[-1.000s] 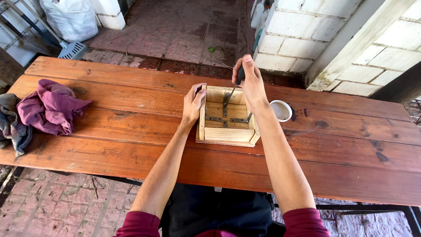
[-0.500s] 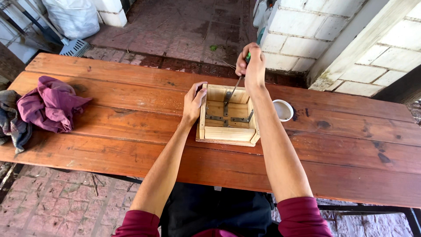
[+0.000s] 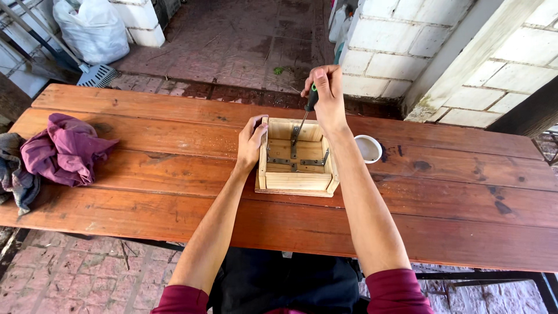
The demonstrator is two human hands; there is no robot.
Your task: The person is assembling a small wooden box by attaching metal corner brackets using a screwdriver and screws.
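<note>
Small open-topped box of pale pine slats (image 3: 297, 164) — square, unpainted, set flat on the reddish-brown plank table (image 3: 145, 151), near the table's middle. Visible inside the box: grey metal brackets (image 3: 293, 161) along the floor and up the far wall. Front wall built from a single light slat with rounded corner posts; grain clearly visible, no finish.

Left hand (image 3: 251, 141) pressed flat against the box's left wall, fingers together and curled over the top edge, thumb on the outer face. Right hand (image 3: 327, 93) raised above the far wall of the box, fingers closed in a fist-like grip round the green-and-black handle of a screwdriver (image 3: 306, 110). Thin metal shaft slanted down into the box, tip against the far inner wall near a bracket — exact contact point too small to resolve.

Just right of the box, touching neither box nor hand: small round white cup (image 3: 368, 148), partly hidden behind the right forearm. Well left of the box, at the table's end: crumpled purple cloth (image 3: 65, 150) with a grey cloth (image 3: 14, 173) beside it. Beyond the table, behind the box: brick paving and a white block wall (image 3: 401, 43).
</note>
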